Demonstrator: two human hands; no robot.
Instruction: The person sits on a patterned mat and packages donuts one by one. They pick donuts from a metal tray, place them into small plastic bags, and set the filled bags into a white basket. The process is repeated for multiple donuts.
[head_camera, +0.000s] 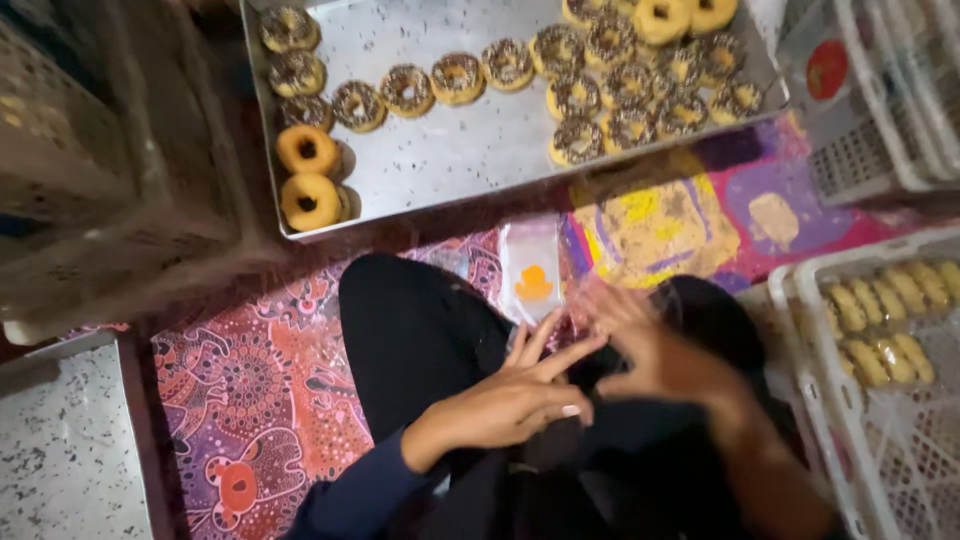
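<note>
My left hand (510, 400) reaches over my dark-trousered lap with its fingers stretched apart, the tips just below a small clear plastic bag (531, 268) with an orange print. The bag lies on the patterned mat at my knee. My right hand (650, 350) is blurred by motion; its fingers meet those of the left hand beside the bag's right edge. Whether either hand grips the bag is unclear. Ahead lies a large metal tray (450, 150) with several doughnuts, most chocolate-sprinkled (600, 80), two plain with dark centres (308, 175).
A white plastic crate (800, 300) at right holds rows of wrapped yellow pastries (885, 320). More white crates (880, 110) stand at the far right. A dark perforated crate (110, 180) stands at left, with a speckled slab (60, 450) below it. A colourful mat (250, 390) covers the floor.
</note>
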